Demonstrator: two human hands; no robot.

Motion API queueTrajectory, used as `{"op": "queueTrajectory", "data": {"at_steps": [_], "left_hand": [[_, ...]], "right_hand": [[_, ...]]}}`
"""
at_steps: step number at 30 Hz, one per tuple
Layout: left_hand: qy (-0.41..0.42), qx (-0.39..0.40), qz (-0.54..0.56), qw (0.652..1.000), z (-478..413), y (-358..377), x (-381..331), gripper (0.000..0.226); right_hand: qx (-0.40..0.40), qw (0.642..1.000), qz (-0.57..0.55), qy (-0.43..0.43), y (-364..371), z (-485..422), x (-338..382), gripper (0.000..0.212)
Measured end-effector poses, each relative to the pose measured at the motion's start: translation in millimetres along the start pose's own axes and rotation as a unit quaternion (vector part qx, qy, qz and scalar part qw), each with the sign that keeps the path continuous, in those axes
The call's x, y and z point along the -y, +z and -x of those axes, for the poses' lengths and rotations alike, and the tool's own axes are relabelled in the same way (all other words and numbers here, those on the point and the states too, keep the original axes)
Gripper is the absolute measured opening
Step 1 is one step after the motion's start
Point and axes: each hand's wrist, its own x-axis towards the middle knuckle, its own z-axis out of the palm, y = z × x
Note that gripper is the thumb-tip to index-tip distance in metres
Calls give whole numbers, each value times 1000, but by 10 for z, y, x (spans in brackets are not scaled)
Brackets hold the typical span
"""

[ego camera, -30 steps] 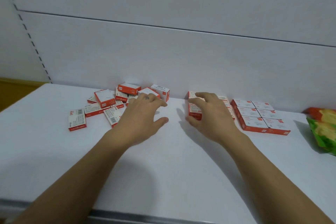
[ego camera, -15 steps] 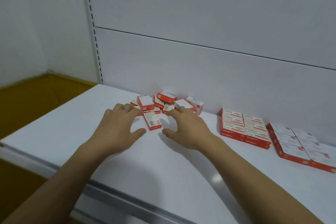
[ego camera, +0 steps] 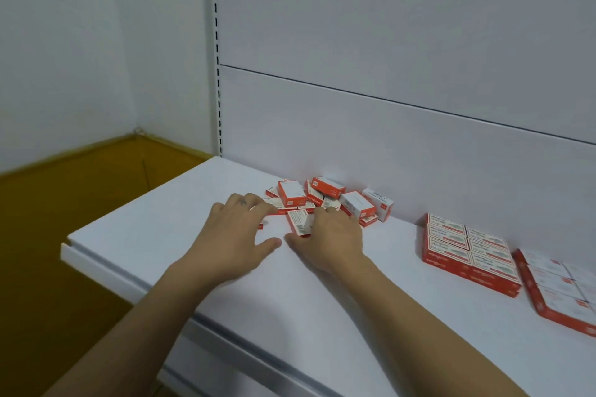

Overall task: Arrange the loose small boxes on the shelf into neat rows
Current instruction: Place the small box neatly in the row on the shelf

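A loose pile of small red-and-white boxes [ego camera: 325, 198] lies against the back panel of the white shelf [ego camera: 322, 293]. My left hand [ego camera: 233, 237] rests palm down at the pile's left front, fingers spread over the nearest boxes. My right hand [ego camera: 329, 240] lies beside it, fingertips on a barcode-marked box [ego camera: 300, 223] at the pile's front. Neither hand has lifted a box. To the right sit a neat two-layer block of boxes [ego camera: 467, 251] and another neat block [ego camera: 561, 290] at the frame's edge.
The shelf's left end [ego camera: 69, 243] and front lip [ego camera: 225, 335] are close to my forearms. A slotted upright [ego camera: 216, 51] rises at the back left corner. Brown floor [ego camera: 64, 219] lies beyond the left end.
My right hand left the neat block and moved left to the loose pile. My left hand has stayed at the pile's left side. The view has swung left, and the green packet is out of frame.
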Motion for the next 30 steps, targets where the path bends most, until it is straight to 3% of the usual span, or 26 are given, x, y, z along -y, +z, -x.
{"op": "queueTrajectory", "data": {"at_steps": [3,8,15,20,30], "left_hand": [[10,0,4,1000,-26,23,-38,57],[24,7,-1,1000,-102,67,-112,59],[87,8,4,996,-205,162,-323,61],[131,14,48,990,-356,193,-668,70],[263,50,95,959,-626,309,-1472,80]], "right_hand": [[4,1000,-4,13,-8,-14,-19,64],[39,993,-105,30,-93,4,-165,33],[13,980,-197,-2,-369,184,-629,31],[-10,975,-222,-5,-603,409,-1068,45],[-137,959,-246,24,-573,807,-1726,51]]}}
